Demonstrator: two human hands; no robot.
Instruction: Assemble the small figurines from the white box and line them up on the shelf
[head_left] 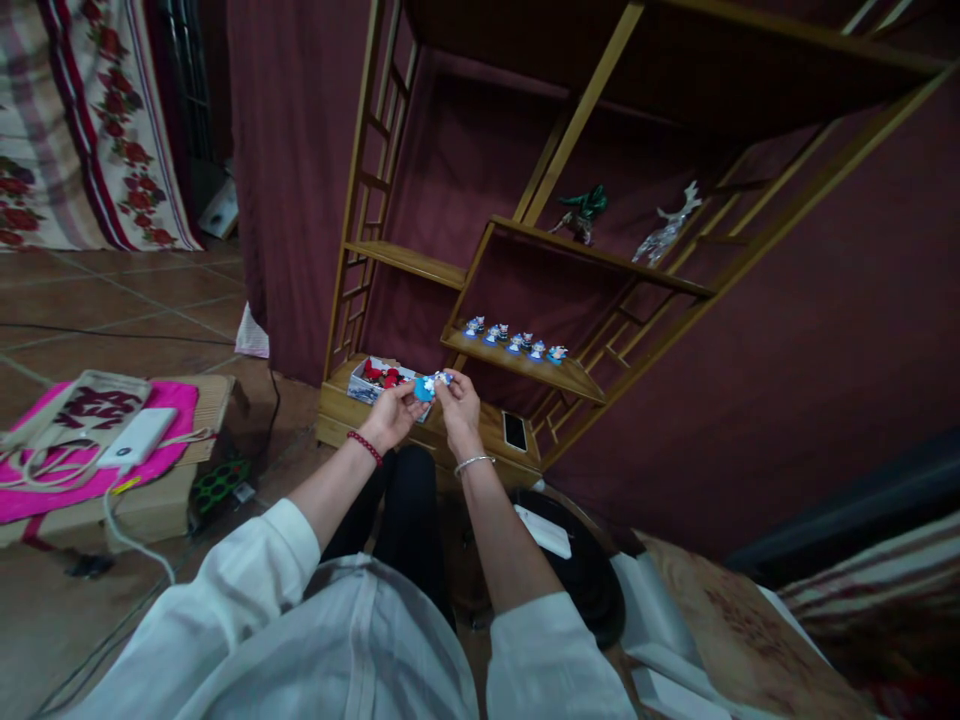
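- Figurine (425, 389), blue and white, is in the air, left of and nearer than the shelf (581, 382).
- Left hand (396, 412) pinches its left end; right hand (458, 404) grips its right.
- Done: similar small figures (516, 343) stand lined up on the shelf.
- Remaining: the held one, not yet set down.

A tall, open wooden shelf unit (412, 264) with stepped boards and lattice sides stands against maroon drapery (292, 180); brown tiles with pale joints cover the floor (165, 300); a striped, rose-patterned cloth (124, 140) hangs at the upper left. Below it a bright pink sheet (184, 405) lies over a cardboard box (157, 515); a brown, faintly patterned surface (720, 590) fills the lower right; the light is dim, the topmost compartments dark.
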